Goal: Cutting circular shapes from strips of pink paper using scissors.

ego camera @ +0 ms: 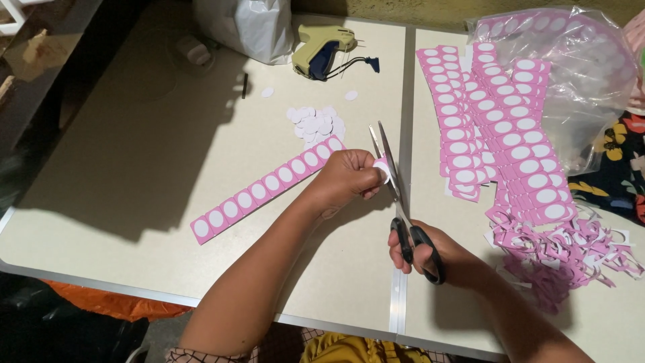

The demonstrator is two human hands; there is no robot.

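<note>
My left hand (346, 178) pinches the end of a long pink paper strip (265, 187) printed with white ovals; the strip trails down-left across the table. My right hand (437, 254) grips black-handled scissors (396, 195), fingers through the loops. The blades are parted and point up at the strip's end, right beside my left fingertips. A pile of cut white ovals (316, 123) lies just above my left hand.
Stacked pink strips (494, 128) spill from a clear plastic bag (578, 74) at the right, with pink paper scraps (564, 259) below them. A glue gun (324, 50) and a white bag (245, 27) sit at the back edge. A seam (406, 101) divides two tables.
</note>
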